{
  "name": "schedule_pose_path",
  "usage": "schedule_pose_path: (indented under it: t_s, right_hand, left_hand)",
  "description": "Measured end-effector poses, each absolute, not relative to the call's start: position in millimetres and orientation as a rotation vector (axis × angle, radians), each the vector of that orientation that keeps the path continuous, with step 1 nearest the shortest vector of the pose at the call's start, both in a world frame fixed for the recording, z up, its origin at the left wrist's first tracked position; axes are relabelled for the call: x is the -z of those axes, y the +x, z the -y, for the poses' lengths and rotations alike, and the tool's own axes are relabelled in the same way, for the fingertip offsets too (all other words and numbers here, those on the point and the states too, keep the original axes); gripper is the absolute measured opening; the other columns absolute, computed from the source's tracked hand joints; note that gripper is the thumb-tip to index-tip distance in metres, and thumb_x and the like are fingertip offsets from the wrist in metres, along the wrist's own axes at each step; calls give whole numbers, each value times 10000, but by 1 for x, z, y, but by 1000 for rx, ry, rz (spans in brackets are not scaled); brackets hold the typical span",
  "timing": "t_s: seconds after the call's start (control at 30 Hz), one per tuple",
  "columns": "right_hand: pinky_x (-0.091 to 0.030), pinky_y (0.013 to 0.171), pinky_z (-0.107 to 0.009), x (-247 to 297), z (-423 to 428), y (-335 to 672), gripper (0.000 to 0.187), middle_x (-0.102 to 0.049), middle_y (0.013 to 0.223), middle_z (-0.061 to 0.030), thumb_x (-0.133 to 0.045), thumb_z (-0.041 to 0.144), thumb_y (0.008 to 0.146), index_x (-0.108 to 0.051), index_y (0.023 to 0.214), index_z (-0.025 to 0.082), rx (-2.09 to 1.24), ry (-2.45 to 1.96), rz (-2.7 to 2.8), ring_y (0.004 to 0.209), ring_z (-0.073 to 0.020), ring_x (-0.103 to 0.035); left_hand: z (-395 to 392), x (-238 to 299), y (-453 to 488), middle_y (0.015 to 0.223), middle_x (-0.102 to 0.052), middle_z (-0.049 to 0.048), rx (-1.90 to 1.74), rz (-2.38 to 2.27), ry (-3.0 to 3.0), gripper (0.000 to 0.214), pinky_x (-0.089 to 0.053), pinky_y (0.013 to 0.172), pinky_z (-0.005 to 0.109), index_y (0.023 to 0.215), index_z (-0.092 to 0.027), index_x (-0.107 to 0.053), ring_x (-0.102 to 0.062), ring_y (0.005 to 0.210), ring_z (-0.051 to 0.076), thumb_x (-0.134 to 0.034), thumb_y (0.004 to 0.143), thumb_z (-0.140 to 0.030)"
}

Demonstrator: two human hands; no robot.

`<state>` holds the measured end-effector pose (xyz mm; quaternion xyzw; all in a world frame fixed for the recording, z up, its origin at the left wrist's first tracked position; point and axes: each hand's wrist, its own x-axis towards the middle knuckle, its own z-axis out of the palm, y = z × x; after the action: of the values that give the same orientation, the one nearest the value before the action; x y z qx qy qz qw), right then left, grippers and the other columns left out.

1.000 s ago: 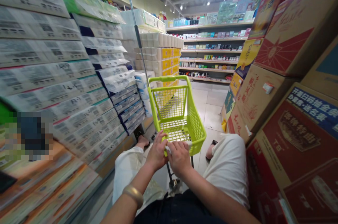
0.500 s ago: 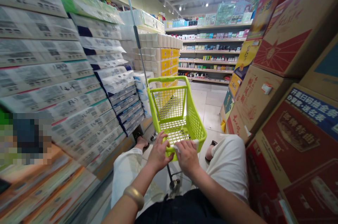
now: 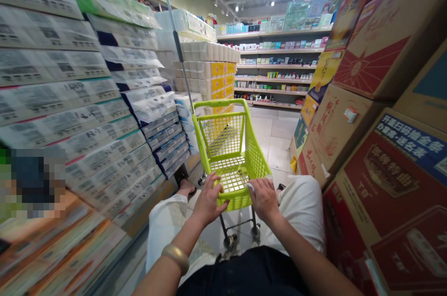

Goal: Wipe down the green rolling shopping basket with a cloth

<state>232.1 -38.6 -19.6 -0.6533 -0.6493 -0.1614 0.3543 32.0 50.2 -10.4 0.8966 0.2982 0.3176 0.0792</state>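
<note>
A lime-green plastic shopping cart (image 3: 239,165) with a latticed basket stands between my knees. My left hand (image 3: 207,198) grips the near rim at its left corner, fingers over the edge. At the rim's right corner, my right hand (image 3: 264,199) is closed over the edge, pressing a crumpled white wipe (image 3: 250,186) against it; most of the wipe is hidden under the fingers. Inside, the basket's slatted floor shows with nothing lying on it. A thin metal pole (image 3: 174,21) rises from the cart's far left corner.
Stacked tissue packs (image 3: 70,77) wall in the left side. Close on the right, cardboard cartons (image 3: 370,165) are piled high. Shelves of small boxes and bottles (image 3: 279,49) cross the far end, beyond the tiled floor (image 3: 268,133).
My right hand has slid right along the near rim with the white wipe, away from my left hand. The left hand keeps its place on the rim.
</note>
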Motion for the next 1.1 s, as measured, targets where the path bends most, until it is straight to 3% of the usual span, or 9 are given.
schedule_pose_path:
  t_s: [0.23, 0.6, 0.73, 1.1]
  right_hand:
    - [-311, 856, -326, 20, 26, 165, 161, -607, 887, -27, -491, 245, 896, -595, 1020, 247, 339, -1607, 1772, 875, -191, -501]
    - [-309, 907, -321, 19, 41, 252, 220, -629, 875, -41, -381, 243, 959, -599, 964, 209, 404, -1622, 1757, 883, -184, -517]
    - [-316, 854, -327, 19, 37, 229, 222, -601, 812, -39, -392, 249, 950, -607, 906, 214, 443, -1713, 1666, 822, -189, -506]
    - [-320, 825, -330, 17, 34, 173, 160, -610, 831, -32, -441, 245, 935, -594, 979, 235, 370, -1655, 1739, 822, -191, -512]
  left_hand:
    - [-51, 10, 31, 1209, -492, 122, -945, -871, 2705, 214, -401, 1047, 515, 792, -213, -484, -349, 1315, 341, -659, 678, -260]
    - [-55, 11, 25, 1220, -494, 105, -932, -870, 2684, 252, -398, 1050, 521, 751, -216, -470, -330, 1329, 331, -696, 640, -227]
    - [-57, 11, 25, 1218, -499, 102, -954, -877, 2679, 260, -400, 1045, 525, 739, -217, -480, -342, 1319, 333, -705, 609, -220]
    - [-77, -1, -6, 1260, -532, 98, -825, -849, 2811, 251, -415, 1040, 482, 762, -222, -518, -386, 1311, 314, -711, 607, -265]
